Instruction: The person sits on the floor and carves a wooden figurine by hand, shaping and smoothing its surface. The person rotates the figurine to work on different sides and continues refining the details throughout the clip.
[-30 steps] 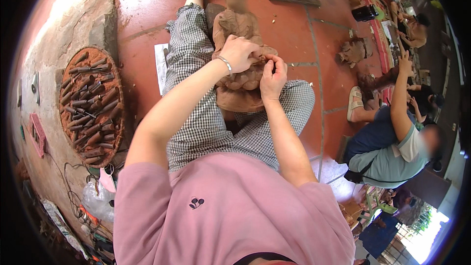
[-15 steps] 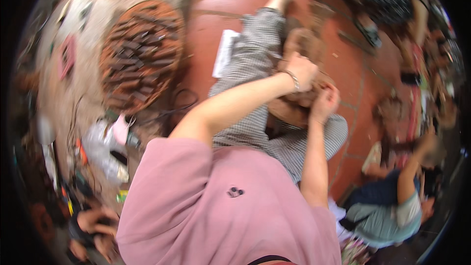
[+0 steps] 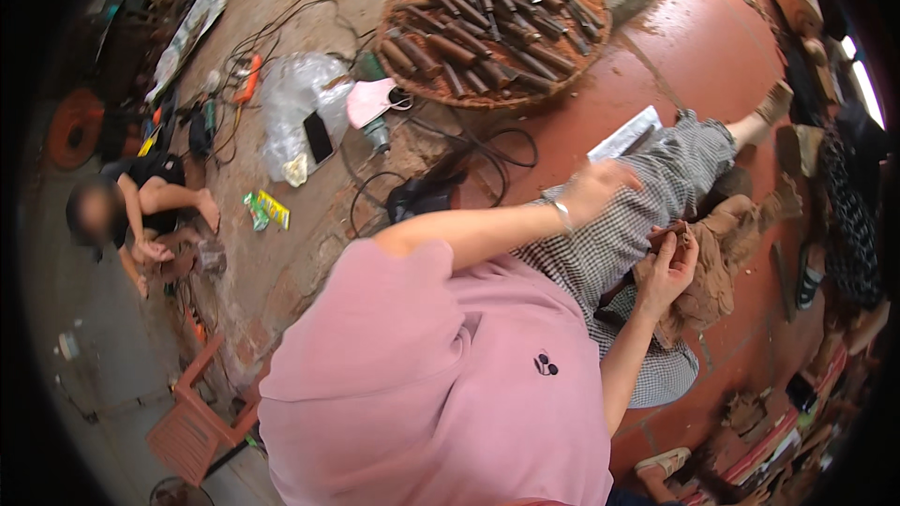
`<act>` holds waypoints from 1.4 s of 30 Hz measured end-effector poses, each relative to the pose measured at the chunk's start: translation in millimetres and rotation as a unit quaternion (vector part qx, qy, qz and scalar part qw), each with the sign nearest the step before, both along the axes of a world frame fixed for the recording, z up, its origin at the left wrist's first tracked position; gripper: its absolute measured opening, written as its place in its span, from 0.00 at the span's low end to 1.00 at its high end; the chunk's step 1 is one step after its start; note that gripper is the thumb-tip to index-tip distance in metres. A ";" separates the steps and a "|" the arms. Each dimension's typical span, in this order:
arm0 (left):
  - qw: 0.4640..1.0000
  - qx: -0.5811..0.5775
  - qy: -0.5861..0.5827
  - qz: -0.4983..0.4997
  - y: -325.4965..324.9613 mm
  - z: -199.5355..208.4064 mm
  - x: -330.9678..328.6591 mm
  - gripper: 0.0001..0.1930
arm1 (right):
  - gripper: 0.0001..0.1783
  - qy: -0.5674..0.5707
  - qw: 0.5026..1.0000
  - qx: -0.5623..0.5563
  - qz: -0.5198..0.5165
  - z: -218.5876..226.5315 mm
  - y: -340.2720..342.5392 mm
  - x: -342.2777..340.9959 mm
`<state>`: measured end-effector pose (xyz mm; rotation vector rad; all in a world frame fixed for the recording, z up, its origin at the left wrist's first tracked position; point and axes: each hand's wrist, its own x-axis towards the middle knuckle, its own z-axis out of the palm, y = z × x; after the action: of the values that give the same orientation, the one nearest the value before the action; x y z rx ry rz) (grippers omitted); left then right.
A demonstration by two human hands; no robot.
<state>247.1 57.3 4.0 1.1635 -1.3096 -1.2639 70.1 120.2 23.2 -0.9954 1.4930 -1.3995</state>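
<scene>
My left hand (image 3: pixel 600 189), with a bracelet at its wrist, is over my checked trouser leg (image 3: pixel 647 173). Motion smears its fingers, so its grip is unclear. Closer to the lap, my right hand (image 3: pixel 670 272) is closed, pinching a small dark brown piece (image 3: pixel 667 230) between thumb and fingers. Its kind is too small to tell. Beside and below that hand lies a brown, creased, cloth-like bundle (image 3: pixel 720 267), partly hidden by the hand. A white sheet (image 3: pixel 623 134) lies against the far side of my leg.
A round tray (image 3: pixel 386 84) of wooden-handled chisels (image 3: pixel 497 14) stands at the far side. Left lie cables (image 3: pixel 497 155), a plastic bag (image 3: pixel 291 98), a phone (image 3: pixel 318 136) and a pink mask (image 3: pixel 371 101). One person (image 3: pixel 141 206) crouches at left, near a red plastic chair (image 3: pixel 192 431).
The view has swung, so the chisel tray now appears farther right. My left hand has moved off the brown bundle, away from my right hand, which remains beside it.
</scene>
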 end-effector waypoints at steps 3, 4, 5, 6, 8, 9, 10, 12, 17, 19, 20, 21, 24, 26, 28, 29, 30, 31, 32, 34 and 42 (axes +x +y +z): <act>0.944 -0.052 -0.181 0.269 13.0 0.6 138.8 0.09 | 0.10 -0.041 0.998 -0.049 0.019 -27.8 2.1 -0.5; 0.887 -0.064 -0.248 0.385 25.5 -8.2 193.3 0.08 | 0.09 -0.072 0.997 -0.034 0.005 -30.7 4.9 1.8; 0.820 -0.059 -0.300 0.484 34.3 -22.6 246.9 0.07 | 0.10 -0.026 1.000 -0.010 -0.006 -29.9 7.6 1.6; 0.750 -0.043 -0.340 0.566 44.0 -37.8 301.0 0.07 | 0.11 -0.026 1.000 -0.011 -0.011 -33.3 9.8 1.0; 0.648 0.089 -0.400 0.642 80.4 -71.1 405.0 0.15 | 0.12 -0.030 0.999 -0.005 -0.008 -38.1 14.7 1.3; 0.602 0.070 -0.433 0.667 109.8 -98.7 447.5 0.20 | 0.12 -0.032 0.999 0.002 -0.001 -39.7 16.6 2.1; 0.517 0.169 -0.526 0.654 127.9 -115.5 471.7 0.26 | 0.12 -0.029 1.000 0.004 -0.001 -41.3 17.5 1.6; 0.526 0.327 -0.487 0.616 136.2 -121.1 486.4 0.34 | 0.13 -0.030 0.999 0.012 -0.005 -41.3 19.8 -1.3; 0.539 0.478 -0.448 0.530 106.5 -115.5 486.6 0.45 | 0.13 -0.018 0.999 0.037 -0.023 -32.1 18.2 1.3; 0.516 0.500 -0.457 0.524 109.6 -125.3 501.7 0.47 | 0.13 -0.016 0.999 0.040 -0.016 -30.4 14.6 5.1; 0.495 0.498 -0.494 0.512 111.1 -127.1 506.2 0.44 | 0.13 -0.012 0.999 0.037 -0.004 -28.6 10.7 6.7; 0.513 0.502 -0.497 0.487 109.2 -124.1 505.5 0.42 | 0.14 -0.007 0.999 0.032 0.005 -26.8 5.8 8.7; 0.566 0.498 -0.508 0.417 92.1 -89.9 489.7 0.40 | 0.15 -0.059 0.998 -0.019 0.023 -22.3 -19.5 23.7; 0.569 0.509 -0.511 0.396 94.7 -73.1 493.9 0.40 | 0.16 -0.134 0.989 -0.007 0.068 -16.3 -37.7 46.1; 0.578 0.518 -0.457 0.434 154.0 -103.1 578.3 0.40 | 0.15 -0.227 0.965 0.037 0.127 -5.6 -49.8 82.1; 0.661 0.553 -0.260 0.435 134.8 -105.3 557.3 0.41 | 0.15 -0.247 0.957 0.057 0.139 -5.3 -57.7 96.5; 0.710 0.532 -0.161 0.432 113.8 -74.4 527.6 0.42 | 0.15 -0.231 0.956 0.077 0.163 -8.2 -66.8 105.6; 0.740 0.510 -0.064 0.433 115.0 -42.6 508.0 0.44 | 0.15 -0.224 0.949 0.105 0.194 -10.9 -71.2 115.1; 0.747 0.499 -0.001 0.439 127.6 -33.4 512.6 0.43 | 0.15 -0.258 0.934 0.128 0.213 -11.4 -73.1 125.8; 0.754 0.471 0.126 0.441 151.3 -18.1 527.8 0.42 | 0.16 -0.303 0.905 0.169 0.247 -17.3 -69.7 137.7; 0.925 0.234 0.235 0.187 76.3 38.3 336.1 0.44 | 0.14 -0.278 0.884 0.197 0.319 -59.6 -62.5 136.4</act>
<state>583.2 133.6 42.2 1.2525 -0.4119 -1.4835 206.5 57.7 -36.4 -0.6525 0.8459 -0.7582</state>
